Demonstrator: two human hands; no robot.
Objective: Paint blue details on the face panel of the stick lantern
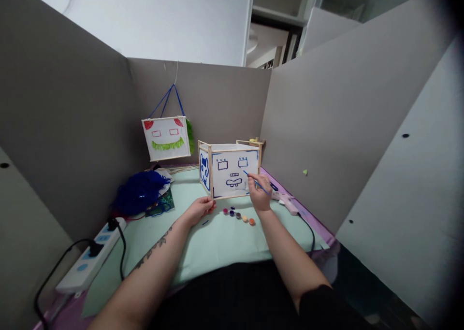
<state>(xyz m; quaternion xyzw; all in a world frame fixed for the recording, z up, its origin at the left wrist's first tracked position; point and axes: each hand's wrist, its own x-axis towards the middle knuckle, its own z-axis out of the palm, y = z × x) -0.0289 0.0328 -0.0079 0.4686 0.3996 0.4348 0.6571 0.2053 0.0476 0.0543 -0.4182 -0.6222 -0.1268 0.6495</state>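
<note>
A box-shaped paper lantern (232, 187) with a wooden stick frame stands on the pale green sheet. Its front panel bears a face in dark blue lines: two rectangular eyes, a nose and a mouth. Another blue drawing fills the left side panel. My left hand (200, 210) is closed on the lantern's lower left front corner. In my right hand (259, 193) is a thin blue paintbrush (258, 182), its tip near the panel below the right eye. Small paint pots (238, 215) in several colours sit in a row in front of the lantern.
At the back left hangs a decorated lantern (167, 139) on blue cords. Below it lies blue yarn (139, 192). A power strip (90, 257) with plugged cables is at left. A pink glue gun (288, 204) lies at right. Grey partitions (224, 98) enclose the table.
</note>
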